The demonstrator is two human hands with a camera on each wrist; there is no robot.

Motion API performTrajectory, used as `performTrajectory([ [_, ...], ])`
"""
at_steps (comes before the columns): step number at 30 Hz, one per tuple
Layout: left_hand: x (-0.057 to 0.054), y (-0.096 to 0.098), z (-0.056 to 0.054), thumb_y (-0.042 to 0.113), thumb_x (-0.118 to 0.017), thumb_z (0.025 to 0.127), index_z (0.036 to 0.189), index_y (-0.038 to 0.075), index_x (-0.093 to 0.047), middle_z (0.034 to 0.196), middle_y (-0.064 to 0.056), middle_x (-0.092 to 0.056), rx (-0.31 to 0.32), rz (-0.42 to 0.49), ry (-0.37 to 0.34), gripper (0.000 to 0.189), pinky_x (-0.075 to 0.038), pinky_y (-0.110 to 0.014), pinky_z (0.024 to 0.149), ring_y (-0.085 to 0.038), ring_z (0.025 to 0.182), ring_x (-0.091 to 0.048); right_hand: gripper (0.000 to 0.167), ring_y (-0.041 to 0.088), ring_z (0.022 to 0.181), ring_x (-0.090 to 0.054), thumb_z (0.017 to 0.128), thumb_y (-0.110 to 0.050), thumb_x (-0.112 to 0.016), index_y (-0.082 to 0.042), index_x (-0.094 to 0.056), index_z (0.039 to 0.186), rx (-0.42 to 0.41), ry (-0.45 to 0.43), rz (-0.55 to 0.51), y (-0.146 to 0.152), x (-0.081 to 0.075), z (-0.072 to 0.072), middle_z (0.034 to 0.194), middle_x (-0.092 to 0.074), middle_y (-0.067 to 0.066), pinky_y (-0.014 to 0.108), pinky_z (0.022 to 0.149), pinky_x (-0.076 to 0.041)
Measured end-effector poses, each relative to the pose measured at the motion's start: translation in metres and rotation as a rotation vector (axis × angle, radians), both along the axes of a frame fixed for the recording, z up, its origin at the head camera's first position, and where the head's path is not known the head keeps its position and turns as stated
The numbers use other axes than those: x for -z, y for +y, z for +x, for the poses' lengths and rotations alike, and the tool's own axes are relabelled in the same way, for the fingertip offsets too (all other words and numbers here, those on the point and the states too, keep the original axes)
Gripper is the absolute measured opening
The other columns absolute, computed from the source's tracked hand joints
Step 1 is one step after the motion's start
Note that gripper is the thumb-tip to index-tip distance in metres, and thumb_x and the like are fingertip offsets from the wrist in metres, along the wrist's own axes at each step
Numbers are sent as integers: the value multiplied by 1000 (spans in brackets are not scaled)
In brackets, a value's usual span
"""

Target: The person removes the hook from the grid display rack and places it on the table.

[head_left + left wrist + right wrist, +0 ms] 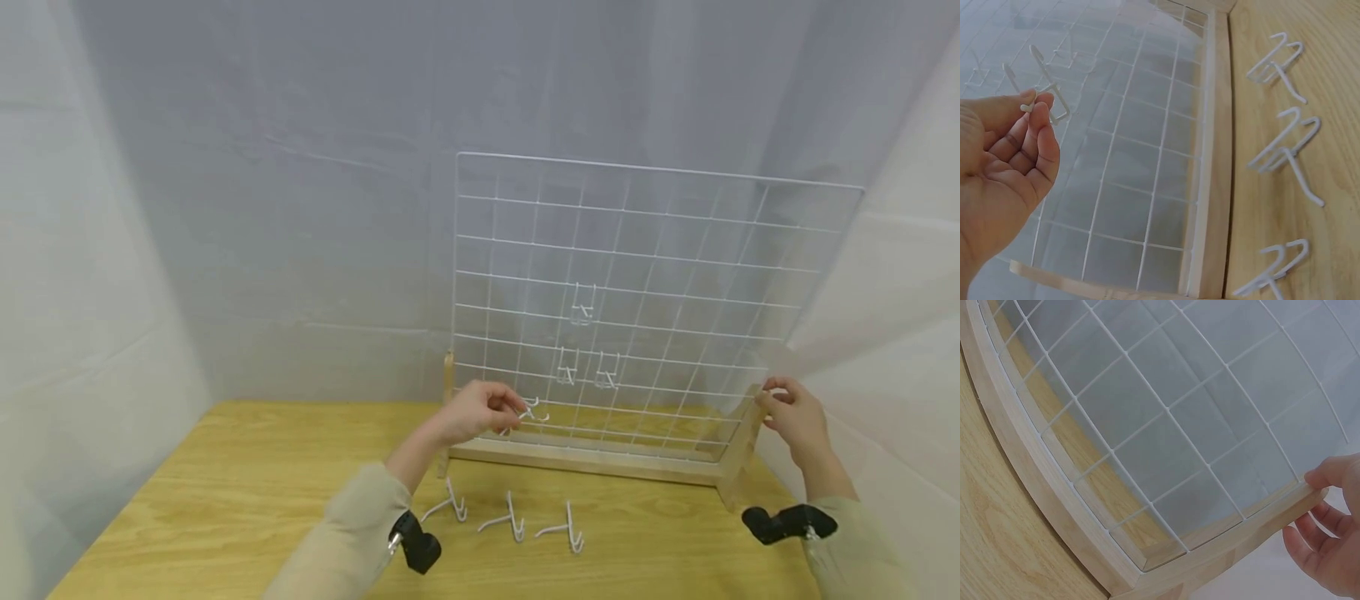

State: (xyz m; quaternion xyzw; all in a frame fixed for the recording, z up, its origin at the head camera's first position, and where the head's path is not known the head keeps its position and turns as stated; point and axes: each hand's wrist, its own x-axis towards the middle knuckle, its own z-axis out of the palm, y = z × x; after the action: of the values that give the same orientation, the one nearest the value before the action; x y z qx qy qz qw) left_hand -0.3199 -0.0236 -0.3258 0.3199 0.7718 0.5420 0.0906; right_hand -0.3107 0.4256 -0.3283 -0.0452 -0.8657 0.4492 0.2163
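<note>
My left hand (480, 411) pinches a white wire hook (1051, 94) between thumb and fingertips, in front of the lower left of a white wire grid panel (645, 292). In the left wrist view the hook's two curved upper ends point up, toward the grid. My right hand (801, 421) grips the top of the wooden stand's right upright (742, 450), thumb on one side and fingers on the other, as the right wrist view (1297, 503) also shows for the upright. Several hooks hang on the grid, among them an upper hook (582, 310) and a lower one (607, 372).
Three loose white hooks lie in a row on the wooden table in front of the stand: a left hook (452, 502), a middle hook (511, 521) and a right hook (567, 532). The stand's base rail (585, 460) runs along behind them. Pale curtains (300, 208) surround the table.
</note>
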Motion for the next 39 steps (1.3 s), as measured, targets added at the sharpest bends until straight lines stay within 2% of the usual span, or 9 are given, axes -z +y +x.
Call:
performTrajectory([
  [6, 13, 7, 6, -2, -62, 81, 102, -10, -61, 81, -10, -65, 31, -19, 1, 23, -52, -32, 68, -12, 68, -58, 27, -5, 67, -49, 94, -14, -49, 7, -43, 109, 0, -5, -16, 0, 0, -1, 82, -50, -3, 18, 59, -50],
  [12, 24, 13, 13, -5, -63, 78, 97, -8, -63, 79, -11, -64, 36, -24, -18, 19, -53, -34, 67, -24, 71, -60, 26, -5, 67, -49, 94, -14, -49, 7, -43, 108, 0, -4, -16, 0, 1, -1, 82, -50, -4, 18, 59, -50],
  [20, 31, 16, 19, -6, -62, 80, 95, -8, -63, 85, -21, -64, 56, -43, -24, 15, -53, -33, 67, -16, 68, -59, 25, -3, 67, -49, 94, -16, -48, 5, -43, 107, 3, -12, -20, 0, 0, 0, 83, -49, -2, 18, 60, -50],
  [27, 37, 21, 24, -6, -64, 79, 93, -6, -65, 78, -11, -65, 51, -70, -18, 15, -52, -36, 66, -11, 64, -57, 26, -4, 67, -49, 94, -15, -48, 6, -43, 109, 2, -11, -20, -1, 0, 1, 84, -50, -1, 18, 59, -50],
  [31, 41, 25, 28, -5, -65, 78, 94, -4, -65, 79, -10, -64, 47, -79, -39, 17, -53, -36, 68, -18, 68, -59, 26, -4, 68, -49, 94, -16, -48, 5, -43, 108, 5, -9, -14, 0, 0, 1, 84, -50, -2, 18, 60, -50],
  [35, 46, 27, 30, -5, -65, 77, 93, -2, -65, 75, -6, -63, 45, -110, -18, 16, -51, -27, 65, -19, 69, -60, 28, -5, 68, -49, 94, -15, -48, 6, -43, 111, 9, -15, -16, 0, 0, -1, 87, -51, 2, 18, 60, -50],
  [39, 51, 31, 33, -3, -66, 78, 90, 1, -66, 71, 0, -63, 47, -156, 17, 12, -48, -21, 60, -9, 64, -58, 30, -6, 67, -49, 94, -15, -48, 7, -43, 113, 12, -25, -18, 0, 0, -2, 89, -51, 4, 17, 59, -50],
])
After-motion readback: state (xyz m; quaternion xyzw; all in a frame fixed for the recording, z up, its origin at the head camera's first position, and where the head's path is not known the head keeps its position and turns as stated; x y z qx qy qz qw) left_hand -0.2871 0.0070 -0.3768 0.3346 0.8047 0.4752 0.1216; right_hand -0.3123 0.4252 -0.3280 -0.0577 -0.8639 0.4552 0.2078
